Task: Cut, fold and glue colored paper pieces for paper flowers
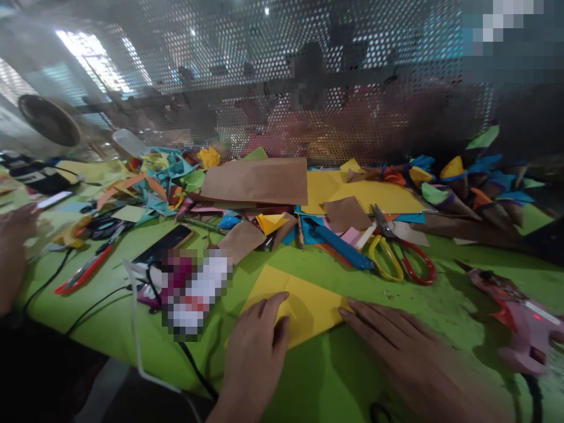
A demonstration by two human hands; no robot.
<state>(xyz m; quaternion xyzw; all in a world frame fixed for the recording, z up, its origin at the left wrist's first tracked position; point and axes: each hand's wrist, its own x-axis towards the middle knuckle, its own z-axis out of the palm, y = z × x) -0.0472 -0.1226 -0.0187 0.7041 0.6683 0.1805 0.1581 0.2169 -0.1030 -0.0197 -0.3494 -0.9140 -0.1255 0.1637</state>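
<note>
A sheet of yellow paper (pixel 312 299) with pointed corners lies on the green table in front of me; a faint crease shows near its top corner. My left hand (pixel 259 343) rests on the paper's left part, fingers together and slightly bent, thumb apart, gripping nothing. Stretched out flat, my right hand (pixel 396 341) touches the paper's right corner with its fingertips. Just beyond the paper are scissors (pixel 385 252) with one yellow and one red handle, and a blue utility knife (pixel 341 244). To the right lies a pink glue gun (pixel 515 323) with a small red light.
Brown paper (pixel 259 182), yellow sheets (pixel 356 191) and colourful paper cones (pixel 458 170) line the back before a perforated metal screen (pixel 264 94). At left lie a phone (pixel 163 244), a red-handled cutter (pixel 90 267) and cables. Another person's arm (pixel 15 252) reaches in.
</note>
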